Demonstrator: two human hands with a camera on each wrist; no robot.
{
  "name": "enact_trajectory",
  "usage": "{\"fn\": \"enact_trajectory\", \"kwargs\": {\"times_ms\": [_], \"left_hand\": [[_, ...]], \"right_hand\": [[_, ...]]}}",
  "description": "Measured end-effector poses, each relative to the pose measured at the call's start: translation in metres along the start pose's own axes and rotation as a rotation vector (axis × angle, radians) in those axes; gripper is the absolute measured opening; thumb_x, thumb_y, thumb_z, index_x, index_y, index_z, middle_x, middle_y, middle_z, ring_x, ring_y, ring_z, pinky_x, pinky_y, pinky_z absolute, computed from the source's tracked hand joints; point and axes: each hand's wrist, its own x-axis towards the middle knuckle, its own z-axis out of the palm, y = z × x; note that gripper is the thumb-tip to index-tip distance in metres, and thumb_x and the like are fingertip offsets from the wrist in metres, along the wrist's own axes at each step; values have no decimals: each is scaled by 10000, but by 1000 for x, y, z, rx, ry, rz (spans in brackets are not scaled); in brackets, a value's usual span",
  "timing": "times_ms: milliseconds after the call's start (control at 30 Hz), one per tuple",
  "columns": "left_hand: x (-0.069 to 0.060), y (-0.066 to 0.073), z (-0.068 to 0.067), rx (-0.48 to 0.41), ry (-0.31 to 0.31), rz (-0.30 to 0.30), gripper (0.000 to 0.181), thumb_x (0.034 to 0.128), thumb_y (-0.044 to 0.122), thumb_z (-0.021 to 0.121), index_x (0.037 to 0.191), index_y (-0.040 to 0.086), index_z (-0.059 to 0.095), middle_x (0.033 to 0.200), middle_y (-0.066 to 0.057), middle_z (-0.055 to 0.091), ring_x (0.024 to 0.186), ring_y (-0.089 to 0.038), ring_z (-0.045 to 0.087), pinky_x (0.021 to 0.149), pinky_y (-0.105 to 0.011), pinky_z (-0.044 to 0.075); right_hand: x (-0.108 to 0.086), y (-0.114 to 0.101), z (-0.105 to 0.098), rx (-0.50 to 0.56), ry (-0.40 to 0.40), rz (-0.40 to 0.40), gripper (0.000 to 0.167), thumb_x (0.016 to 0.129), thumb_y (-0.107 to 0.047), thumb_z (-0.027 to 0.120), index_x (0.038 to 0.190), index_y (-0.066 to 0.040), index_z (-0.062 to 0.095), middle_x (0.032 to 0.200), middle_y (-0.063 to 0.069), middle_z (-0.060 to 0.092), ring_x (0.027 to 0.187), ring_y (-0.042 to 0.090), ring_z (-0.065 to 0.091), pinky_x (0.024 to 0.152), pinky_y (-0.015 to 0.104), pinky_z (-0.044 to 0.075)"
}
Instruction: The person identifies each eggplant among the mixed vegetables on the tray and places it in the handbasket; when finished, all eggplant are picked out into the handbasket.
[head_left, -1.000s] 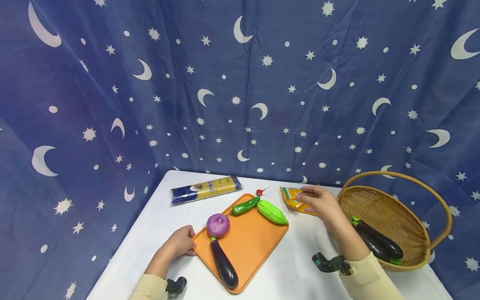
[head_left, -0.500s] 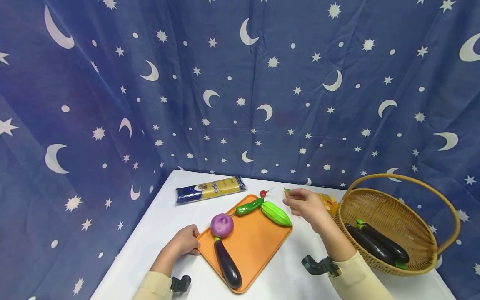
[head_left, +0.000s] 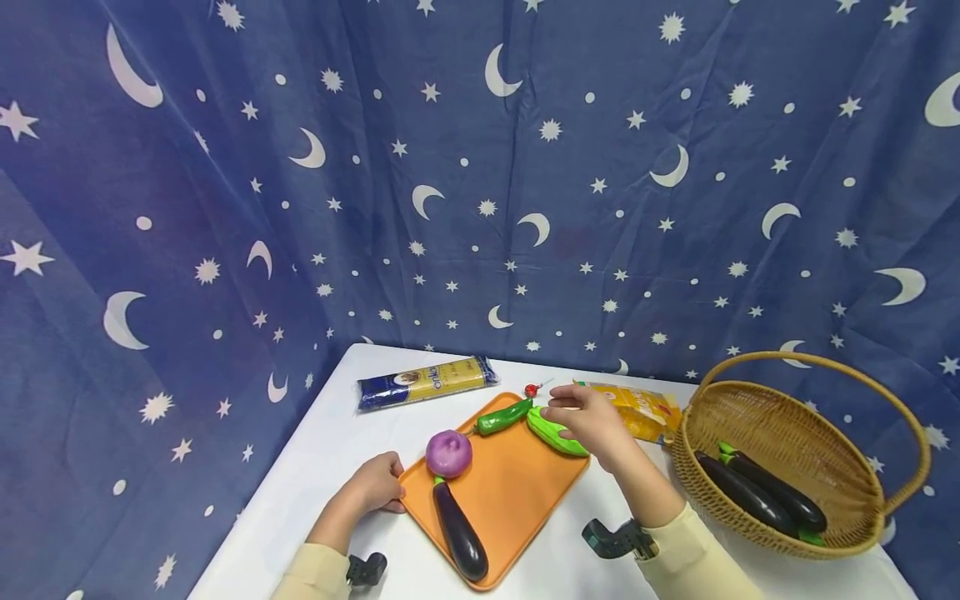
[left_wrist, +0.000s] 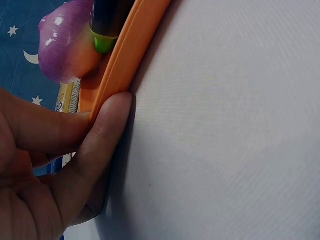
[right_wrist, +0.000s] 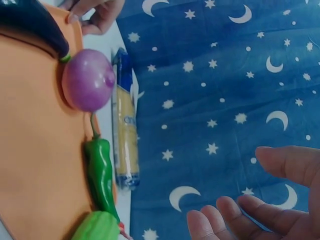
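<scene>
My left hand [head_left: 375, 483] pinches the left corner of an orange tray [head_left: 510, 492]; in the left wrist view its thumb and fingers [left_wrist: 112, 112] close on the rim. On the tray lie an eggplant [head_left: 459, 533], a purple onion [head_left: 448, 454], a green chili pepper [head_left: 502, 418] and a bright green ridged vegetable [head_left: 542, 427]. My right hand [head_left: 596, 425] hovers with fingers spread beside the tray's far right corner, partly covering the ridged vegetable in the head view. The right wrist view shows nothing in its grasp.
A pasta packet [head_left: 427, 382] lies behind the tray. Near the far corner is a small red lollipop-like item [head_left: 532, 390]. An orange-yellow packet [head_left: 645, 410] lies behind my right hand. A wicker basket [head_left: 780, 404] with two eggplants [head_left: 772, 492] stands at the right.
My right hand has moved left from the orange-yellow packet to the ridged vegetable, uncovering more of the packet. The left hand keeps its grip on the tray. The head view has shifted slightly.
</scene>
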Motion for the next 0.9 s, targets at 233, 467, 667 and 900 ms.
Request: {"fn": "enact_trajectory", "kwargs": {"times_ms": [233,467,667,900], "left_hand": [[-1,2,-2,19,3,11,176,826,-90,651,936,7,553,816,-119,570,604,-167,635,556,-259,580],[-1,1,0,-3,-6,0,191,815,-113,640,930,8,547,807,-120,570,603,-165,640,555,-258,584],[0,-2,0,8,-1,9,193,812,-109,646,928,10,547,812,-119,564,602,-160,634,546,-250,579],[0,-1,-1,-6,-7,3,192,820,-112,642,938,6,546,808,-125,564,588,-158,633,550,-258,583]], "right_hand": [[-2,1,19,8,-13,14,450,875,-153,765,1270,6,623,1141,140,644,994,289,662,821,430,610],[-6,9,35,10,-61,14,455,865,-186,783,1247,5,626,1116,113,654,958,238,676,810,427,613],[-10,15,48,-21,-87,7,472,844,-204,806,1230,1,629,1075,86,657,929,219,673,781,414,619],[-13,21,62,-37,-130,-1,493,832,-220,822,1230,-2,630,1062,89,672,921,222,672,779,413,620]]}}
